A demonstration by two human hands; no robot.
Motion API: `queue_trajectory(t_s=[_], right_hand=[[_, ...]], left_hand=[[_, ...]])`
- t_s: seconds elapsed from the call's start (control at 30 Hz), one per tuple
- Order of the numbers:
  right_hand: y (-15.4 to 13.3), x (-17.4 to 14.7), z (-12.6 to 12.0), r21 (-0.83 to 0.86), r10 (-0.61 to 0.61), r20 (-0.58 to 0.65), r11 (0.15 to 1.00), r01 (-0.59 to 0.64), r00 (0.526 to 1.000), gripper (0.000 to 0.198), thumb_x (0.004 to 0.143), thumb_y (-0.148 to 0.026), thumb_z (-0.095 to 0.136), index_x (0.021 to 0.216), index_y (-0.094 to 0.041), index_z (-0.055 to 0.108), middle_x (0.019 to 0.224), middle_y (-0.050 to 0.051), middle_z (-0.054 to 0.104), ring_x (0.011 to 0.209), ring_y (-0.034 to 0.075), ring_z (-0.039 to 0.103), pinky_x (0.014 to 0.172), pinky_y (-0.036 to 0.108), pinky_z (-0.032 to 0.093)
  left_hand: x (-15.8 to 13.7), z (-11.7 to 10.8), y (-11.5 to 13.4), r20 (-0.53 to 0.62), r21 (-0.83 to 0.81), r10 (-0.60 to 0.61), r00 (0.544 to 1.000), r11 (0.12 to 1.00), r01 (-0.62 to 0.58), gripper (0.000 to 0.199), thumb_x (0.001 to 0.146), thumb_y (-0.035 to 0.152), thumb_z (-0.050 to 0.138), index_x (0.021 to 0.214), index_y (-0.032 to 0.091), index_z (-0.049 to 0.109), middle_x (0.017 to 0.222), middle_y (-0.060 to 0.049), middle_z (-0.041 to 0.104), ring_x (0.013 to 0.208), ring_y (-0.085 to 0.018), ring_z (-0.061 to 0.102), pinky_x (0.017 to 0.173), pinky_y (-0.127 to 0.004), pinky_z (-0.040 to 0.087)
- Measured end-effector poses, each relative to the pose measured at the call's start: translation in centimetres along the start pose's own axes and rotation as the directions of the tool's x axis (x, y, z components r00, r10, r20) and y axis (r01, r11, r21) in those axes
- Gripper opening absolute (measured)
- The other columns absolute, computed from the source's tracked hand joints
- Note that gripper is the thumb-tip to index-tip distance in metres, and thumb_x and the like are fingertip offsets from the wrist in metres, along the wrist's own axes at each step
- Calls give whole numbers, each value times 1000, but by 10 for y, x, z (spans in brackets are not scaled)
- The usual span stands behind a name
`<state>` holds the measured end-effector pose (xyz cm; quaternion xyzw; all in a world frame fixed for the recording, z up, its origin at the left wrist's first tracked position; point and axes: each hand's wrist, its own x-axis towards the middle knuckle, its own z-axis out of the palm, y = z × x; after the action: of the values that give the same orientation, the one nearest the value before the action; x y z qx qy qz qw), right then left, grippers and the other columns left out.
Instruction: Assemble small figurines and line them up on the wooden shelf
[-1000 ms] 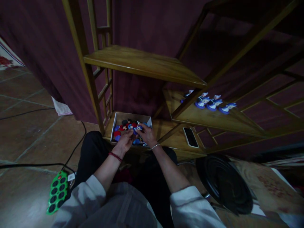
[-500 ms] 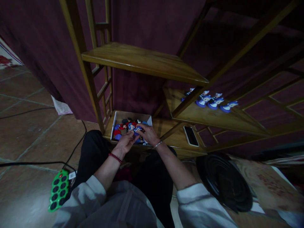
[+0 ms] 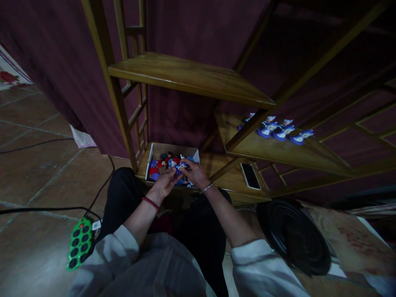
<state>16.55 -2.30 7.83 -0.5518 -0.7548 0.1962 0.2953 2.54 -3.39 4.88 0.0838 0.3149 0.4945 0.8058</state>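
Observation:
Over the front of a white cardboard box [image 3: 148,163], both my hands meet at a small blue-and-white figurine [image 3: 182,166]. My right hand [image 3: 197,175], with a silver bracelet at the wrist, pinches the figurine's upper part. My left hand [image 3: 165,183], wearing a red bead bracelet, has its fingers closed at the figurine's lower end. Fingers partly cover the figurine. In the box lies a jumble of small red, blue and black figurines [image 3: 163,163]. Several similar blue-and-white figurines on round blue bases [image 3: 280,138] stand on a wooden shelf to the right.
A wooden shelf board [image 3: 185,78] juts out above the box. A phone [image 3: 250,176] lies on the lower board to the right. Near my right knee is a round black object [image 3: 293,235]. A green power strip [image 3: 79,243] and its cable lie on the tiled floor at left.
The view has shifted slightly. Both hands stay together on the same figurine, with no clear change in grip.

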Motion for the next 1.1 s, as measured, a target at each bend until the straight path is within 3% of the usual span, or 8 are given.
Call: queue_trajectory(t_s=[0.3, 0.5, 1.1], right_hand=[[7, 0, 0, 177, 103, -27, 979, -96, 994, 40, 76, -31, 58, 115, -23, 54, 88, 2, 65, 72, 14, 59, 68, 28, 49], [8, 3, 4, 251, 170, -65, 956, -149, 983, 32, 72, -34, 60, 101, -21, 56, 80, 1, 63, 71, 15, 59, 66, 28, 48], [11, 6, 7, 300, 128, 37, 945, -133, 991, 28, 71, -33, 61, 96, -21, 57, 78, 0, 65, 69, 14, 60, 66, 28, 49]], left_hand=[[-3, 10, 5, -39, 13, -2, 999, 1000, 2, 5, 76, 11, 62, 73, 13, 60, 75, -3, 65, 73, -11, 61, 84, -31, 50], [-3, 9, 6, -46, -6, -19, 999, 1000, 19, 8, 81, 11, 56, 74, 12, 60, 77, -5, 65, 74, -12, 62, 79, -29, 52], [-4, 3, 4, -27, -11, -38, 999, 999, 38, 6, 79, 10, 60, 74, 11, 63, 75, -3, 66, 75, -10, 62, 81, -26, 51]])
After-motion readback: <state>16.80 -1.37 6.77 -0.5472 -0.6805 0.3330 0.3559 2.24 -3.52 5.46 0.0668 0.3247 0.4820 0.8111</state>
